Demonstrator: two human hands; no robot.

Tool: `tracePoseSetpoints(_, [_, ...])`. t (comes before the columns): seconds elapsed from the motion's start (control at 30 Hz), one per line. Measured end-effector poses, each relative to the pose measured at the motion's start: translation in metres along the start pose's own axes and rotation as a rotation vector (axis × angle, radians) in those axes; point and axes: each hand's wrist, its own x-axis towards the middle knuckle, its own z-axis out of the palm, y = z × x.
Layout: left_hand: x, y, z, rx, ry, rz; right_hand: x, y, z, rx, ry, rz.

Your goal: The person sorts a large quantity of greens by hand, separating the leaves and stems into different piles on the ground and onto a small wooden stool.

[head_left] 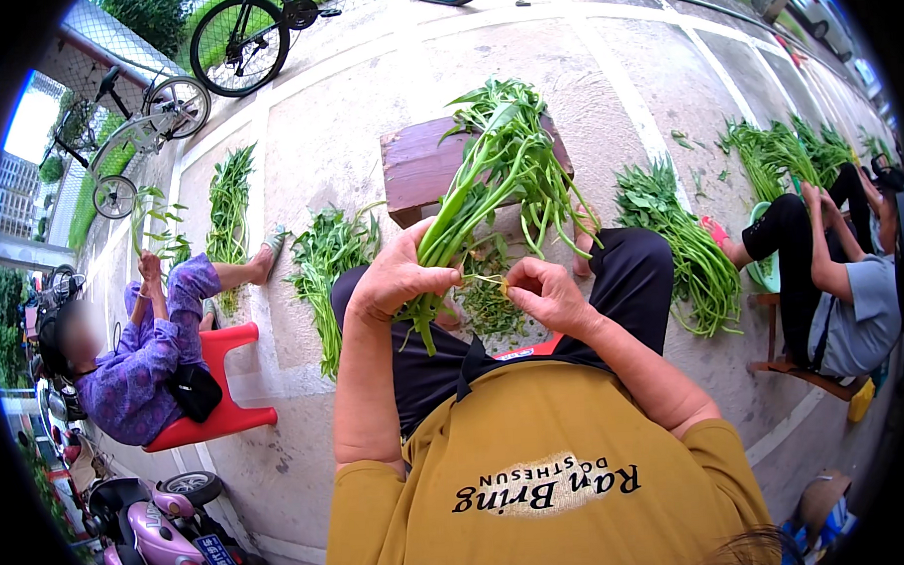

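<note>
My left hand (404, 274) is wrapped round a bunch of long-stemmed leafy greens (503, 166), which look like water spinach. The leafy tops lean away from me over a low brown wooden stool (413, 169), and the cut stem ends poke out below my fist. Close by on the right, my right hand (552, 297) pinches a thin pale strand (484, 278). That strand runs across to the bunch at my left thumb; whether it is a tie or a stem I cannot tell. Loose leaf scraps (495, 306) lie on the ground between my legs.
Piles of greens lie left (334, 262) and right (680, 255) of my knees. A person on a red plastic stool (222, 390) handles greens at left. At right, people sit by a green basin (758, 217). Bicycles (240, 46) stand far left, a pink scooter (162, 537) near left.
</note>
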Motion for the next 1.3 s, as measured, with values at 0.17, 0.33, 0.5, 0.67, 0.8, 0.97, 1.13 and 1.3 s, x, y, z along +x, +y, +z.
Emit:
tracePoseSetpoints(0.17, [-0.002, 0.0, -0.001, 0.014, 0.049, 0.034, 0.002, 0.008, -0.014, -0.011, 0.058, 0.009])
tracePoseSetpoints(0.33, [-0.005, -0.003, -0.008, 0.049, 0.071, 0.037, -0.001, 0.012, -0.031, -0.049, 0.191, -0.016])
tracePoseSetpoints(0.5, [-0.006, -0.005, -0.004, -0.004, 0.124, 0.053, -0.01, 0.023, -0.026, -0.253, 0.048, -0.003])
tracePoseSetpoints(0.67, [-0.003, -0.012, -0.002, -0.025, 0.112, 0.065, -0.007, 0.009, -0.022, -0.417, 0.031, -0.145])
tracePoseSetpoints(0.8, [-0.003, -0.013, 0.0, -0.005, 0.07, 0.056, -0.001, -0.01, -0.027, -0.393, 0.078, -0.198])
tracePoseSetpoints(0.97, [-0.002, -0.015, 0.007, 0.012, 0.071, -0.002, 0.002, -0.024, -0.022, -0.419, 0.099, -0.274])
tracePoseSetpoints(1.13, [0.0, -0.016, 0.012, 0.002, 0.027, -0.014, 0.004, -0.025, -0.014, -0.59, 0.033, -0.376])
tracePoseSetpoints(1.3, [0.002, -0.014, 0.009, 0.098, -0.008, -0.018, 0.005, -0.022, -0.014, -0.674, 0.008, -0.416])
